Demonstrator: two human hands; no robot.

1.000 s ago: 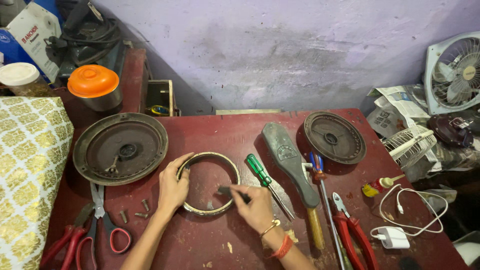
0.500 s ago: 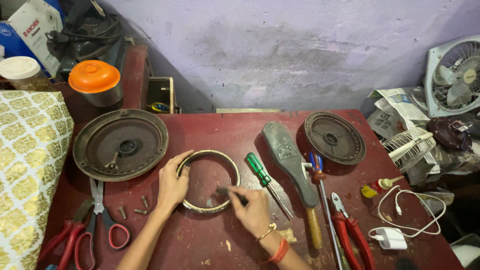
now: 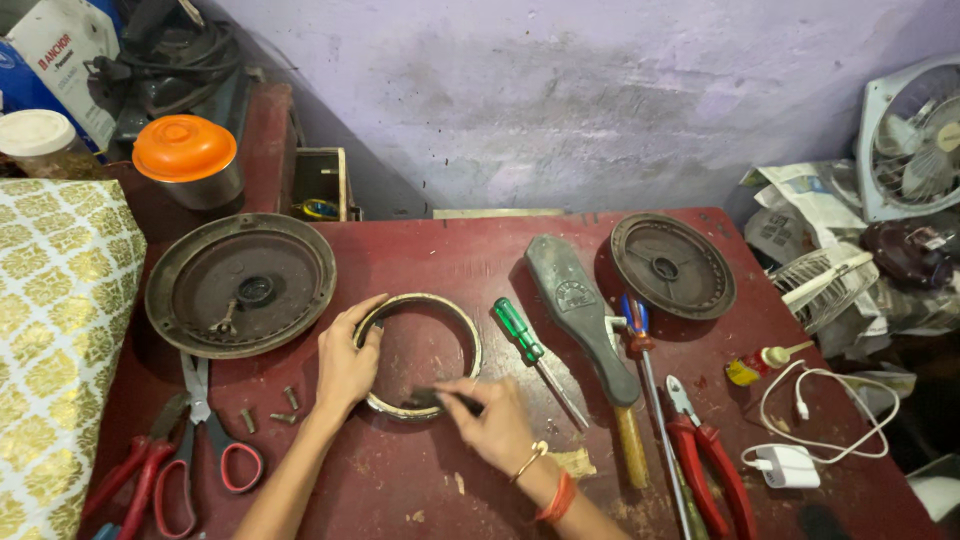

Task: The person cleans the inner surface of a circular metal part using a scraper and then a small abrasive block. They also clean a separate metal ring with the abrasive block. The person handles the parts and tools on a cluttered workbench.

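Red surface (image 3: 480,250): left hand (image 3: 345,365) fingers grip metal ring (image 3: 418,355); right hand (image 3: 495,425) fingers pinch dark tool (image 3: 435,398). Risk: tool slipping, ring skidding.

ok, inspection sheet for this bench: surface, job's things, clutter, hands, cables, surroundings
Surface: red table, scuffed, with debris flecks.
Job's things: metal ring lying flat; small dark tool at its near rim.
Clutter: large disc, small disc, green screwdriver, scissors, red pliers, loose screws.
Hands: left hand steadies the ring; right hand fingers pinch the tool.
Cables: white charger cable, loosely coiled at the right edge.
Surroundings: purple wall, fan, orange-lidded pot.
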